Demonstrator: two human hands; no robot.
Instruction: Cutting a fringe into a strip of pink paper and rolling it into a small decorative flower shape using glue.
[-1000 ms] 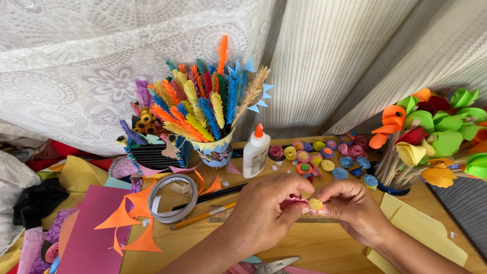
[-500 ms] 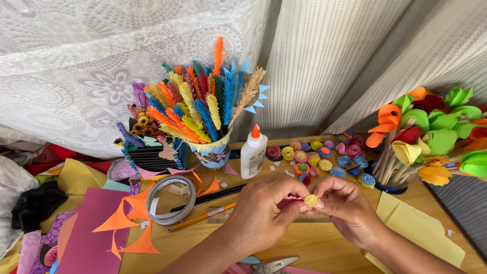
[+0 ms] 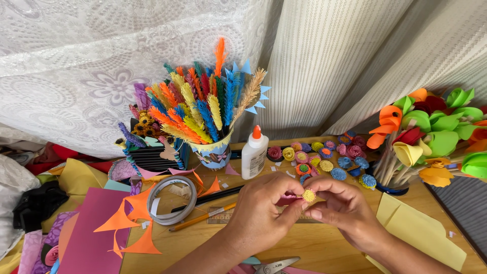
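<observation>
Both hands met over the wooden table, fingers pinched narrow around one small yellow paper rosette. The left hand pressed it with thumb and forefinger, and the right hand gripped it from the other side; a strip of pink paper seemed to trail from it, though the fingers hid most of that. The rosette was held just above the table, near a wooden ruler and a pencil.

Such a tight coil looked liable to spring loose if either pinch slackened, and hard pressure could have flattened its fringed rim. The glue bottle stood upright just beyond the knuckles, so a careless forward reach might have tipped it into the finished rosettes lying behind. Scissors lay under the left wrist, points near the forearm, a possible snag if the arm dropped
</observation>
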